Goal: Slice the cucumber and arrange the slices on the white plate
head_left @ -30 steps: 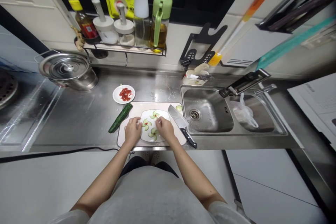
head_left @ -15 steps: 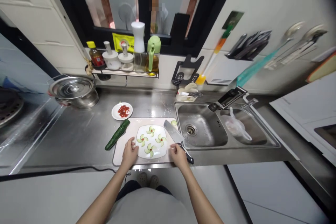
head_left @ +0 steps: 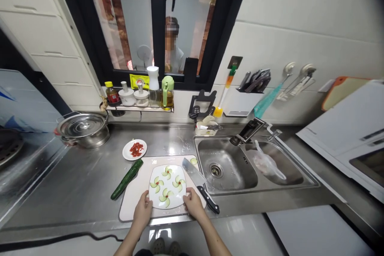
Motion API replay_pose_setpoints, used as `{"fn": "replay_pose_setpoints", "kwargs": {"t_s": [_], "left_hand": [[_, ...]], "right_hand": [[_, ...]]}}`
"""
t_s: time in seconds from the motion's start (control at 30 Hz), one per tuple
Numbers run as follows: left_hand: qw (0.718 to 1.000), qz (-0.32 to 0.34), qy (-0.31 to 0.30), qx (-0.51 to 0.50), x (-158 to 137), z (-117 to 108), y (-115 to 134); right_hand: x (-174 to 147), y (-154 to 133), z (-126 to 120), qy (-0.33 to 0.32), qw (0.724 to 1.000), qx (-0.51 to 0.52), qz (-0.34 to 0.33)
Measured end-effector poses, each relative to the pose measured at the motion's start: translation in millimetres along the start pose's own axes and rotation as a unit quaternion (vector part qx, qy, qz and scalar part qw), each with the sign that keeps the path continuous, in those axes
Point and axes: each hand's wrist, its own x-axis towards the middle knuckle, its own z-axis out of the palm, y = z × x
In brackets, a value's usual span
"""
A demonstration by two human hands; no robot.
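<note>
A white square plate (head_left: pixel 153 197) bears several flower shapes of pale green cucumber slices with red bits at their centres. My left hand (head_left: pixel 143 209) grips its left edge and my right hand (head_left: pixel 193 204) its right edge, fingers closed on the rim. Beneath the plate is a pale chopping board (head_left: pixel 131 197); whether the plate touches it I cannot tell. Right of the plate lies a kitchen knife (head_left: pixel 210 200) with a black handle, beside a cucumber slice (head_left: pixel 193 161). A whole dark green cucumber (head_left: pixel 127 179) lies across the board's left edge.
Behind the board sits a small white plate (head_left: pixel 126 153) of chopped red pieces. A lidded steel pot (head_left: pixel 87 132) stands at the left. To the right is a double sink (head_left: pixel 225 156) with a black tap (head_left: pixel 247 130) and a plastic bag (head_left: pixel 267 164). Bottles (head_left: pixel 153 84) line a wall shelf.
My hands have closed in on the plate from both sides and now hold its edges. The view has tilted upward, so the scene sits lower in the picture.
</note>
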Motion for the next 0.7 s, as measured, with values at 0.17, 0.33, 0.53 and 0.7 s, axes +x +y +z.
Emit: {"fn": "replay_pose_setpoints", "kwargs": {"t_s": [0.17, 0.33, 0.53, 0.7], "left_hand": [[1.000, -0.012, 0.006, 0.010, -8.1, 1.5, 8.2], [0.998, -0.036, 0.016, -0.041, -12.1, 3.4, 14.3], [0.979, -0.097, -0.003, -0.177, -9.1, 3.3, 19.4], [0.957, -0.123, -0.023, -0.261, -11.1, 0.3, 29.5]], "right_hand": [[0.3, -2.1, -1.6, -0.021, 0.999, 0.025, 0.003], [2.9, -0.5, -0.4, -0.043, 0.998, 0.048, 0.001], [9.4, -2.2, 3.2, -0.065, 0.995, 0.071, 0.037], [14.6, -8.9, 8.0, -0.050, 0.992, 0.081, 0.077]]}}
